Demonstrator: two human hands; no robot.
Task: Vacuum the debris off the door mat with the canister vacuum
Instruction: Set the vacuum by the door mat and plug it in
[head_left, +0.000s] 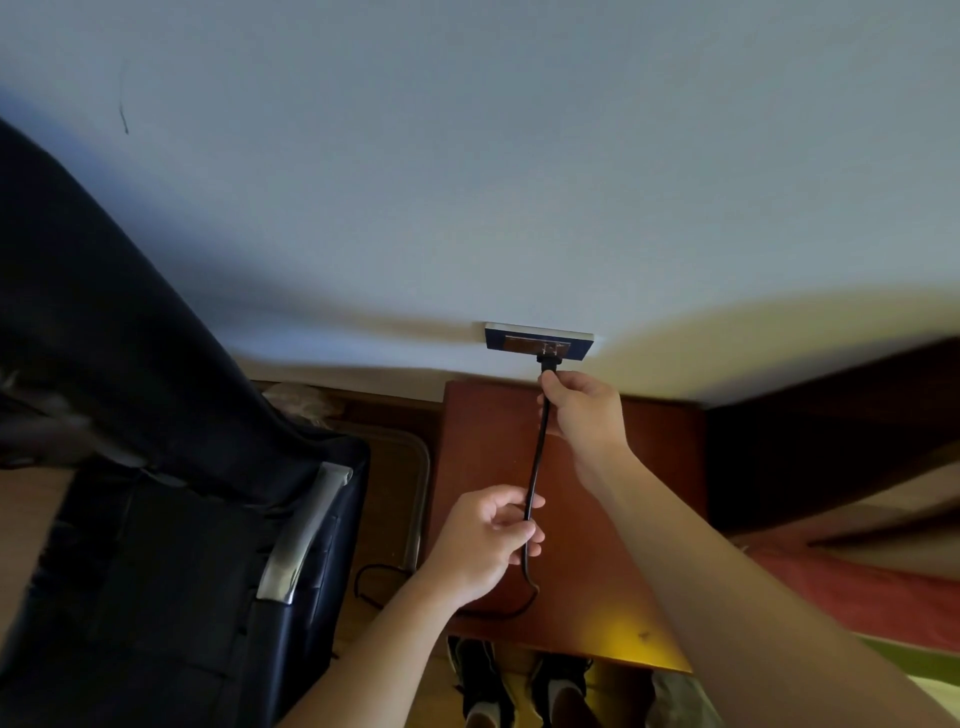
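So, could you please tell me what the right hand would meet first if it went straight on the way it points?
Probably the wall socket: the right hand pinches the black plug right at it, though depth is unclear.

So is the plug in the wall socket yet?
Seemingly in: the plug meets the socket face, right hand pinching it, left hand holding the cord. Fully seated: cannot tell.

Wall: matt, smooth paint. Socket plate: smooth plastic. Cord: black, smooth matt plastic sheath. Table top: reddish-brown wood, smooth, low sheen. Chair: dark matt upholstery; armrest: brushed silver metal
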